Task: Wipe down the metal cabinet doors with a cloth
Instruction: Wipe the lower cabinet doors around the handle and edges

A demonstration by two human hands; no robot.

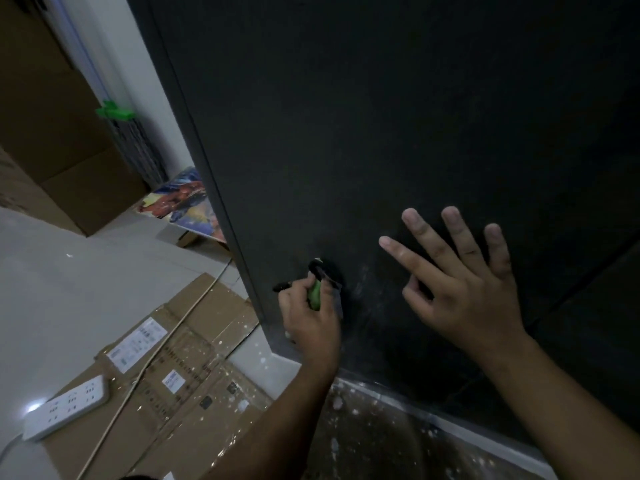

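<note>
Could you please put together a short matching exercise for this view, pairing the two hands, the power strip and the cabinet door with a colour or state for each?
Column one:
1. left hand
2. right hand
3. power strip
4. cabinet door

Column two:
A. white, lying at floor level
B. fingers spread open
C. dark, standing upright
D. gripping the cloth

Pairs: 1-D; 2-B; 3-A; 4-C
</note>
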